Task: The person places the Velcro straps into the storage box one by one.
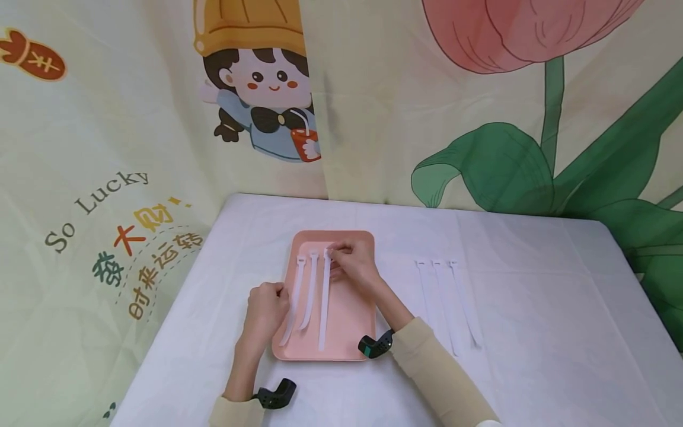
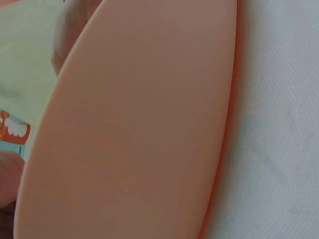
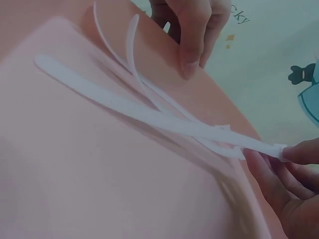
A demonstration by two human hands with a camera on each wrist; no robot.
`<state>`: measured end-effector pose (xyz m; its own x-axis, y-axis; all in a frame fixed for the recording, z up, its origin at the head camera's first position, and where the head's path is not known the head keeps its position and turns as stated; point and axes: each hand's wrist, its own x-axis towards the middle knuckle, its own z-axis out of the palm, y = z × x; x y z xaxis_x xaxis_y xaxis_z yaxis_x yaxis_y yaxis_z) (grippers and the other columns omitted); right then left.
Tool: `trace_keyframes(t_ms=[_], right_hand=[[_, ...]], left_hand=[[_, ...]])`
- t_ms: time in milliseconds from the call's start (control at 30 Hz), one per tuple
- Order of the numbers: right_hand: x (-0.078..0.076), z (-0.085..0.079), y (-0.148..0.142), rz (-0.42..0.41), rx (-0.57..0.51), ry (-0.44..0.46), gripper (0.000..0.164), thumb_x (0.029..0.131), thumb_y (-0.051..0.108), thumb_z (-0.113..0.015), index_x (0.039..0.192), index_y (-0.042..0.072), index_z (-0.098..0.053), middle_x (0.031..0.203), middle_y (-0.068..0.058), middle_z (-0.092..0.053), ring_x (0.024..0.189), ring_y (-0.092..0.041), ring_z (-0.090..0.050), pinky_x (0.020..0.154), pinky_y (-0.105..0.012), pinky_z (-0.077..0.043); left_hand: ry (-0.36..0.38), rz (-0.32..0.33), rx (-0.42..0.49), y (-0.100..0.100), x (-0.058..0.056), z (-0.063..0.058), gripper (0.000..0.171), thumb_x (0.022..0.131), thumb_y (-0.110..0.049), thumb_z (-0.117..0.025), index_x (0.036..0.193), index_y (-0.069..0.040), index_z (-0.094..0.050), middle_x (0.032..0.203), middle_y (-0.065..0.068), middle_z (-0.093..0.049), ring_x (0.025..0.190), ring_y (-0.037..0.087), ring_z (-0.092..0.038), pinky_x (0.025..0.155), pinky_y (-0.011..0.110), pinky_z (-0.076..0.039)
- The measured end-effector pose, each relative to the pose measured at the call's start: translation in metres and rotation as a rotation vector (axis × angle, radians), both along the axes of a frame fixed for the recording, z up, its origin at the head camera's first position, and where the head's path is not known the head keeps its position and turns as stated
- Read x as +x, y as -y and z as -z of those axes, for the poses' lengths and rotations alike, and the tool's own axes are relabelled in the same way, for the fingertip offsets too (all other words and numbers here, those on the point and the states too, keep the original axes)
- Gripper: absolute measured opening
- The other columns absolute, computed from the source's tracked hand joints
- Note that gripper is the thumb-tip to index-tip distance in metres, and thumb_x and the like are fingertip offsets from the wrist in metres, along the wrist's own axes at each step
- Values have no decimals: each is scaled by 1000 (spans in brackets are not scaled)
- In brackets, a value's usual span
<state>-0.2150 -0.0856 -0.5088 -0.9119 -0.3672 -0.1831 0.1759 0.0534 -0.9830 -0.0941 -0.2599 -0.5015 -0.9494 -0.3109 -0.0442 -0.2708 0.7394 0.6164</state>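
Observation:
White cable ties lie in a pink tray (image 1: pixel 349 332) on the table. My right hand (image 1: pixel 353 267) pinches the head of one cable tie (image 1: pixel 324 308) between thumb and fingers, near the tray's far end; its strap runs down toward me. To its left rest two more cable ties, one nearer the rim (image 1: pixel 292 308) and one beside it (image 1: pixel 309 290). At the tray's left edge, my left hand (image 1: pixel 265 311) grips the rim, a digit reaching over the inside in the right wrist view. The tray's outer wall (image 2: pixel 134 124) fills most of the left wrist view.
Right of the tray, three more cable ties (image 1: pixel 448 308) lie side by side on the white tablecloth (image 1: pixel 555 332). A printed curtain (image 1: pixel 368 130) hangs behind the table. Each wrist wears a black camera, the left one (image 1: pixel 276 394) close to the tablecloth.

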Motion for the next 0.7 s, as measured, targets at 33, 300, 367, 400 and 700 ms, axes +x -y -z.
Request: trace_keyframes(t_ms=[33,300,367,400,700], right_hand=[[0,1,0,4,17,-3,15,97,7,-67,107,-4,-71,90,-19,-74,74,-32,-75,69,-47,-62],[0,7,3,20,56,-8,15,95,8,-69,106,-1,-75,94,-19,-75,73,-32,-76,69,-44,-62],[0,8,4,18,48,1,14,95,7,-69,106,-1,-75,93,-20,-75,71,-32,-76,68,-44,-62],[0,9,4,18,44,2,14,95,6,-69,105,-2,-74,93,-20,-75,70,-32,-76,67,-44,-62],[1,14,11,-15,26,-11,14,96,2,-67,108,-4,-72,96,-21,-74,74,-28,-76,67,-41,-62]], left_hand=[[0,-1,2,0,0,0,32,97,1,-51,68,-1,-63,54,1,-41,50,11,-40,45,22,-29],[3,4,15,-1,0,1,30,97,1,-51,70,0,-65,54,1,-41,49,11,-41,45,21,-30],[3,3,15,-1,-1,1,28,97,1,-52,73,1,-67,55,1,-42,49,11,-41,45,21,-30],[4,2,12,-1,-1,1,29,97,1,-52,73,1,-67,55,1,-42,49,11,-42,45,21,-30],[0,-6,-3,-1,0,-1,24,97,1,-53,84,6,-73,58,4,-49,51,13,-44,45,22,-32]])
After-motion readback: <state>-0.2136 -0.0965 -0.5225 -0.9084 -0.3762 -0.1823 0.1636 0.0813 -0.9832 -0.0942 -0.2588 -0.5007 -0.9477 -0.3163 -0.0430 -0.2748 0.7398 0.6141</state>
